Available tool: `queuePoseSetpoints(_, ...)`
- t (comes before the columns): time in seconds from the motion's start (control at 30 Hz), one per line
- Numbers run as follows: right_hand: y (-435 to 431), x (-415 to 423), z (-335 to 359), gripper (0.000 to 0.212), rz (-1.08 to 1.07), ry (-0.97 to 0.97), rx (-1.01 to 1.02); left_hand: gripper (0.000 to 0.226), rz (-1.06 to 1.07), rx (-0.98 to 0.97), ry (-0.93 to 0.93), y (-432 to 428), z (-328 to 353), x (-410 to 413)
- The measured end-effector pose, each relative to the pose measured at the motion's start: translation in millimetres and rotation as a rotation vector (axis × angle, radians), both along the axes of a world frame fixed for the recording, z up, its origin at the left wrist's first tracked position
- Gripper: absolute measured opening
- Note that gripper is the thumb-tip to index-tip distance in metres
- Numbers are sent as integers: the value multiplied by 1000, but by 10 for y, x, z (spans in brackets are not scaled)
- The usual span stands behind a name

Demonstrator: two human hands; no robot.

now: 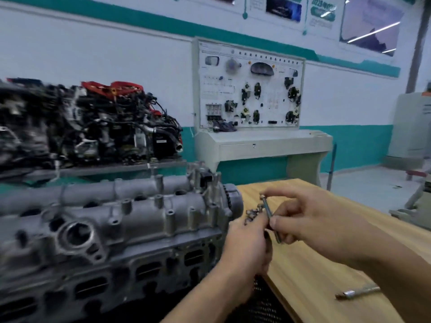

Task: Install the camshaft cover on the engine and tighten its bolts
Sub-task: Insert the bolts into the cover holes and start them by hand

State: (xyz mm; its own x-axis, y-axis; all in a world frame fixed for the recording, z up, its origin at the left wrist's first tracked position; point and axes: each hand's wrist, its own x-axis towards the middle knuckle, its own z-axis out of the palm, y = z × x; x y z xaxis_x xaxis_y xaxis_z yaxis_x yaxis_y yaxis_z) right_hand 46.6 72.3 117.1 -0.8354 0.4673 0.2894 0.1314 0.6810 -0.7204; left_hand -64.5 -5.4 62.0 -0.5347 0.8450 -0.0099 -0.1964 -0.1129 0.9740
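Fingers on my right hand (310,220) are pinching one long bolt (270,219) by its shank, head up, while my left hand (247,241) is curled around a bunch of spare bolts (253,214). The camshaft cover (130,213) already sits on the engine just left of my hands, bolt holes open. My worry: the left grip looks loose, so a bolt could slip out and roll off the wooden bench (326,276). The socket extension (358,293) lies near the bench edge too.

Wooden table (314,276): metal tool (356,293) lies near its right edge; engine (116,229) at the left end.
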Motion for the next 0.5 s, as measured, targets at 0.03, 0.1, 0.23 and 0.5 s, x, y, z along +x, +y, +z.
queuePoseSetpoints(0.03, -131, -56, 122, 45, 38, 41, -1, 29, 2, 22, 61, -183, 123, -76)
queuePoseSetpoints(0.1, -336, -181, 320, 45, 78, 140, 19, 39, 11, 70, 205, -546, 350, -190)
queuePoseSetpoints(0.23, -516, -519, 482, 46, 22, 328, 132, 48, 138, 68, 506, -1146, 709, -436)
queuePoseSetpoints(0.5, -385, -1137, 43, 40, -39, 481, 253, 40, 376, -171, 1041, -1526, 1069, -1043)
